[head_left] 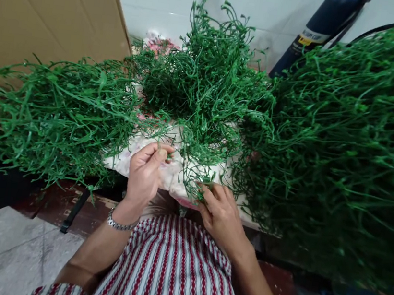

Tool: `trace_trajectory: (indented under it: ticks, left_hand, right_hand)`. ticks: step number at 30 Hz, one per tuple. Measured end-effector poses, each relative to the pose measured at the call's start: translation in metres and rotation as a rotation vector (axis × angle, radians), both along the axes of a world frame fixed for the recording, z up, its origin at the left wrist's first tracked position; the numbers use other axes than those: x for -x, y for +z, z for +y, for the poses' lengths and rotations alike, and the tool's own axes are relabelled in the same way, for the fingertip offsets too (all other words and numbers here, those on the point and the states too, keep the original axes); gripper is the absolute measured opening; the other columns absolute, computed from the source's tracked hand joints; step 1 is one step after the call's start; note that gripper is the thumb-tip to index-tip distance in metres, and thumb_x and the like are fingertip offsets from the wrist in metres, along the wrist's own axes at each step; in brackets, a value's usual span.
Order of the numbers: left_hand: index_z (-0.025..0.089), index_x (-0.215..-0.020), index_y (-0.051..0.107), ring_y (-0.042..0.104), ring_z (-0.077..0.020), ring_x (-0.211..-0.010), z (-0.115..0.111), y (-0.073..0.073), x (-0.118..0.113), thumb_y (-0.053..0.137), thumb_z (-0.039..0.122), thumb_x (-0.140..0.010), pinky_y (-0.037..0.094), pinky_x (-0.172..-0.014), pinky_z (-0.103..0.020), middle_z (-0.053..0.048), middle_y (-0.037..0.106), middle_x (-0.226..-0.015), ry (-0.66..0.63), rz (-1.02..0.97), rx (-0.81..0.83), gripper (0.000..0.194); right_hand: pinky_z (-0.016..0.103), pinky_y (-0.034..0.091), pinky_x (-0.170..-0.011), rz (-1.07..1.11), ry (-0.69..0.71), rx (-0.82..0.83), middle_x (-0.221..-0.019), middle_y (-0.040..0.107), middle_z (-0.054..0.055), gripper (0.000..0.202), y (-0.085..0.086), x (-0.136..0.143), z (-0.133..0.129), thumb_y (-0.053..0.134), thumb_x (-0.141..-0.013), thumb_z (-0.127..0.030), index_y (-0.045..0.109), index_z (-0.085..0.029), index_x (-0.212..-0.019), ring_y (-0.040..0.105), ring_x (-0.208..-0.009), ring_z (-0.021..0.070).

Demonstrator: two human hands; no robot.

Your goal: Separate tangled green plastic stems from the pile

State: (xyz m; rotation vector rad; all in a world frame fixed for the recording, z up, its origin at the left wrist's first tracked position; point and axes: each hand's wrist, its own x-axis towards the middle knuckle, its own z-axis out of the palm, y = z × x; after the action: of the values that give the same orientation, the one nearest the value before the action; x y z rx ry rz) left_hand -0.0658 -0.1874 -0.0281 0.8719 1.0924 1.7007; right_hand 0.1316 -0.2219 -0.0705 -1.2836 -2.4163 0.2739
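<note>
A person in a red-and-white striped garment (169, 269) works amid heaps of green plastic stems, the left hand (146, 172) with fingers (162, 152) pinched shut on a thin green sprig (169, 140), the right hand (222, 214) closed on a small stem cluster (199, 189) trailing from the middle pile (202, 80), which rests on a floral cloth (168, 172); larger piles lie left (59, 115) and right (345, 152), beside a cardboard box (44, 6)
</note>
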Motion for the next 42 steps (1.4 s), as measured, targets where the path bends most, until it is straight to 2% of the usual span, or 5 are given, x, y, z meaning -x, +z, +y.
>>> trace_trajectory:
  ticks: [13, 18, 23, 33, 42]
  left_hand:
    - [0.015, -0.065, 0.063, 0.058, -0.0155, -0.06, -0.027, -0.005, 0.021, 0.063, 0.034, -0.075, 0.048, -0.057, -0.03, -0.006, 0.061, -0.07, -0.344, 0.043, -0.065, 0.021]
    - [0.015, -0.067, 0.064, 0.057, -0.0142, -0.058, -0.029, -0.012, 0.021, 0.063, 0.034, -0.076, 0.045, -0.053, -0.028, -0.006, 0.06, -0.068, -0.434, 0.02, -0.04, 0.021]
    - [0.015, -0.066, 0.062, 0.051, -0.0107, -0.049, -0.026, -0.013, 0.031, 0.064, 0.035, -0.075, 0.039, -0.044, -0.024, -0.004, 0.059, -0.064, -0.335, -0.033, -0.045, 0.022]
    - [0.017, -0.064, 0.057, 0.048, -0.008, -0.041, -0.011, -0.006, 0.015, 0.064, 0.033, -0.075, 0.037, -0.04, -0.023, 0.0, 0.057, -0.062, -0.381, -0.257, -0.076, 0.021]
    - [0.018, -0.062, 0.06, 0.048, -0.0091, -0.041, -0.006, 0.002, -0.01, 0.066, 0.046, -0.072, 0.038, -0.038, -0.025, -0.002, 0.059, -0.062, -0.516, -0.154, -0.051, 0.03]
  right_hand:
    - [0.031, 0.049, -0.068, 0.718, -0.088, -0.069, -0.093, 0.064, 0.007, 0.022, 0.059, -0.011, 0.022, 0.047, -0.088, -0.02, 0.064, -0.018, -0.074, 0.061, -0.079, 0.0163]
    - [0.027, 0.049, -0.079, 0.525, 0.312, 0.212, -0.1, 0.067, 0.005, 0.027, 0.057, 0.04, 0.079, 0.038, -0.093, -0.025, 0.062, -0.017, -0.103, 0.062, -0.09, 0.0133]
    - [0.033, 0.046, -0.084, 0.109, 0.016, 0.131, -0.103, 0.066, 0.012, 0.033, 0.034, 0.054, 0.112, 0.043, -0.09, -0.022, 0.056, -0.012, -0.119, 0.061, -0.096, 0.0214]
    - [0.035, 0.043, -0.084, 0.469, 0.084, -0.069, -0.082, 0.066, 0.004, 0.017, 0.048, 0.038, 0.045, 0.05, -0.088, -0.027, 0.064, -0.017, -0.086, 0.06, -0.081, 0.0163]
    - [0.025, 0.049, -0.074, 0.792, -0.046, 0.253, -0.089, 0.064, 0.003, 0.016, 0.032, 0.039, 0.027, 0.054, -0.086, -0.028, 0.058, -0.018, -0.098, 0.061, -0.08, 0.0127]
